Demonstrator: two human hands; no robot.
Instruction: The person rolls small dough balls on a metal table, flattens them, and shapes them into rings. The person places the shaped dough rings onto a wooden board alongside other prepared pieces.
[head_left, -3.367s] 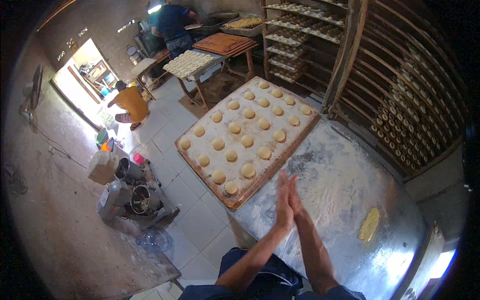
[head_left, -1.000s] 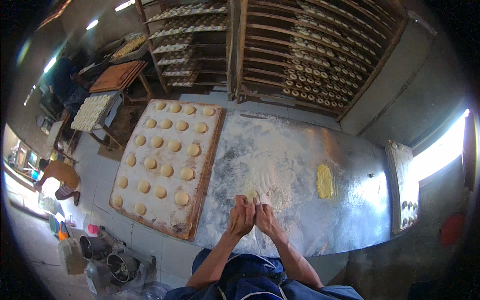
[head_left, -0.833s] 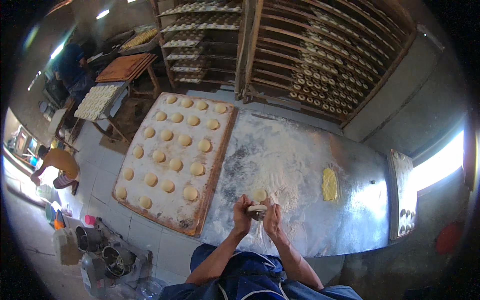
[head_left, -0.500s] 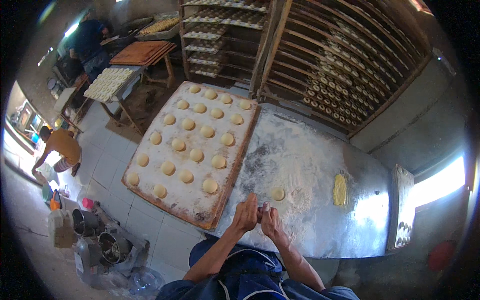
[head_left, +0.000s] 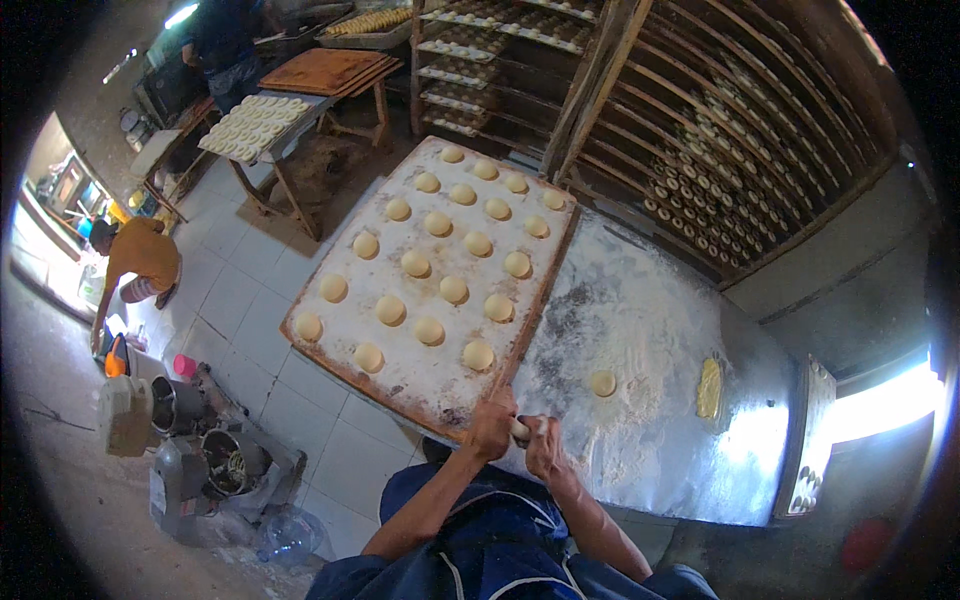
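My left hand (head_left: 490, 428) and my right hand (head_left: 543, 446) are close together at the near edge of the metal table (head_left: 650, 470). Both are closed around a short, pale, rod-like thing (head_left: 520, 430) that shows between the fists; its kind is unclear, and its ends are hidden in the fingers. Beyond my right hand, a single round dough ball (head_left: 603, 383) sits on the floured metal. To the left of the hands lies a floured wooden board (head_left: 340, 260) bearing rows of dough balls (head_left: 453, 290). My left hand is near that board's near right corner.
A yellow slab of fat (head_left: 709, 388) lies on the table's right side. Tall racks (head_left: 600, 90) with trays of dough stand behind. At the left are a person in a yellow top (head_left: 145, 250), metal pots (head_left: 235, 462) and a tray of ring-shaped dough (head_left: 255, 128).
The view has swung left, so the board, table and racks appear farther right. My hands remain together, and more of the pale thing shows between them. The person at the left is still bending down.
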